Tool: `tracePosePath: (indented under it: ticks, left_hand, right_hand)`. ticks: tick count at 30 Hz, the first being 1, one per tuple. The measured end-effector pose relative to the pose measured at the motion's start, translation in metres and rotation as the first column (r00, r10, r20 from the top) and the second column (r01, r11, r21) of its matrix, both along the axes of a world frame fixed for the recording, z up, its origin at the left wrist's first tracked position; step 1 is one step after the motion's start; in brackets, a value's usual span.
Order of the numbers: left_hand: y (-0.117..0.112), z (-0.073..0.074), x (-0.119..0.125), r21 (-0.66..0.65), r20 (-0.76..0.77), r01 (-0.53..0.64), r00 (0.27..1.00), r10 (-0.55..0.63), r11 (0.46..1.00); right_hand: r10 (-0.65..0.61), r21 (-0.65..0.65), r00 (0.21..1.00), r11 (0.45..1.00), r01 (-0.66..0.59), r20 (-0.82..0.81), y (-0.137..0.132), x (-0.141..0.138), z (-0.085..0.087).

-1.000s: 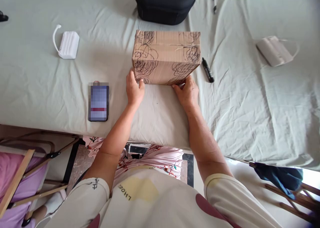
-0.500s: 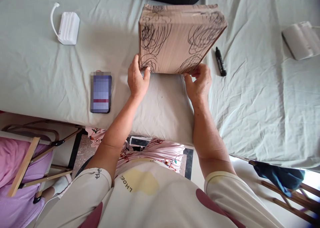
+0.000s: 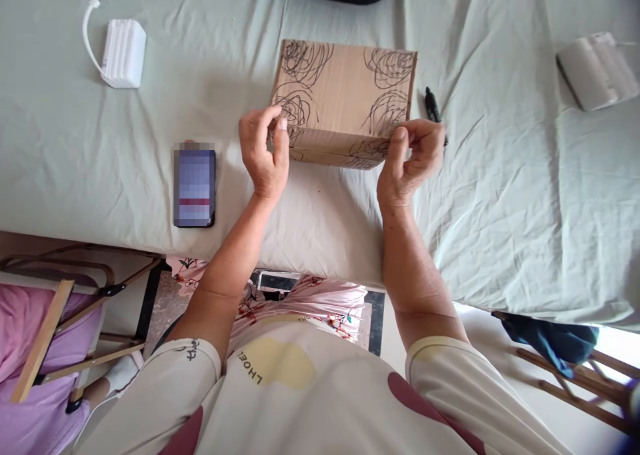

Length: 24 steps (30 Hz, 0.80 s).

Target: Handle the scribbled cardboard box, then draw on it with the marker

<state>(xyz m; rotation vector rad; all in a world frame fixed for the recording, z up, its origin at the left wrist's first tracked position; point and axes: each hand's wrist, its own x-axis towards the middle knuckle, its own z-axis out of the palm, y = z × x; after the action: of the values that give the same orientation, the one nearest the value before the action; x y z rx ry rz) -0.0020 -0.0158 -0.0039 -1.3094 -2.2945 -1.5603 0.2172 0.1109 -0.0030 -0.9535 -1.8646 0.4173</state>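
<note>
Left hand [image 3: 265, 152] and right hand [image 3: 411, 160], both narrowly curled, meet the scribbled cardboard box [image 3: 345, 88] at its near corners, their grip unclear.

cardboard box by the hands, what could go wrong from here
The left hand and right hand are both at the near corners of the cardboard box, so its far side might tip down if lifted that way. The right hand also overlaps the black marker in this view, so a sideways move could perhaps knock it.
</note>
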Motion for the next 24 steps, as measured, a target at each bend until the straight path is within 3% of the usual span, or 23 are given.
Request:
tracePosePath:
  ticks: [9,16,20,24]
  left_hand:
    - [-0.003,0.001,-0.002,0.168,-0.050,-0.120,0.990,0.130,0.978]
    - [-0.003,0.010,0.000,0.153,-0.104,-0.135,0.983,0.152,0.979]
    - [-0.005,0.016,0.016,0.031,-0.171,-0.025,0.985,0.030,0.999]
    - [-0.004,0.014,0.031,-0.123,-0.091,0.099,0.990,-0.110,0.987]
  right_hand:
    - [0.031,0.022,0.999,0.999,-0.032,0.033,-0.009,-0.004,0.006]
    - [0.029,0.008,0.997,1.000,-0.029,0.073,-0.011,-0.003,0.006]
    - [0.032,0.018,0.997,0.999,-0.033,0.066,-0.012,-0.005,0.004]
    - [0.036,0.022,0.998,0.999,-0.037,0.057,-0.013,-0.006,0.002]
